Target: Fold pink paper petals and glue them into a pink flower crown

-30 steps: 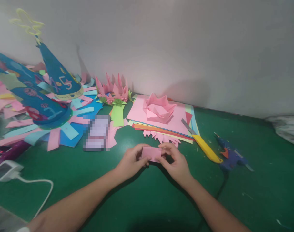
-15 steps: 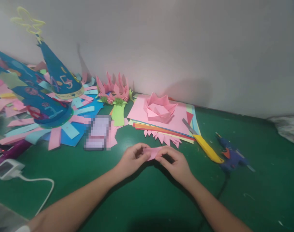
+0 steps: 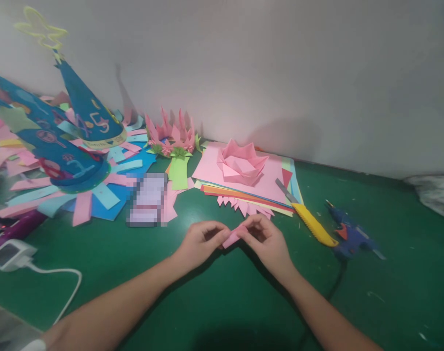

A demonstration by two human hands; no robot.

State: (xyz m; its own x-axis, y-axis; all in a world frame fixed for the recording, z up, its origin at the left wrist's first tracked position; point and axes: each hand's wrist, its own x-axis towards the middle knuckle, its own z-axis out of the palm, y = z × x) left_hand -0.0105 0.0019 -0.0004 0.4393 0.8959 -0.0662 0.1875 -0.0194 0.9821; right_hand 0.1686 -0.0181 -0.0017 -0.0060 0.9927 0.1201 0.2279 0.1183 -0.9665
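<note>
A small pink piece of paper (image 3: 232, 238) is pinched between my two hands above the green table, tilted up to the right. My left hand (image 3: 203, 240) grips its left end between thumb and fingers. At the other end, my right hand (image 3: 267, 239) closes thumb and fingertips on the paper. Just beyond the hands lie cut pink paper petals (image 3: 245, 207), partly under a stack of coloured paper (image 3: 203, 168). A folded pink paper lotus (image 3: 242, 165) rests on top of that stack.
To the right lie a yellow utility knife (image 3: 315, 226), blade out, and a blue glue gun (image 3: 353, 239) with a cord. A phone (image 3: 148, 200) with a blurred screen, a pink paper crown (image 3: 172, 134) and blue cone hats (image 3: 90, 112) stand left. A white cable (image 3: 79, 280) curls nearer.
The pink paper has turned from nearly level to slanting, its left end lower. My right fingers have shifted along it, and my left fingers have moved slightly.
</note>
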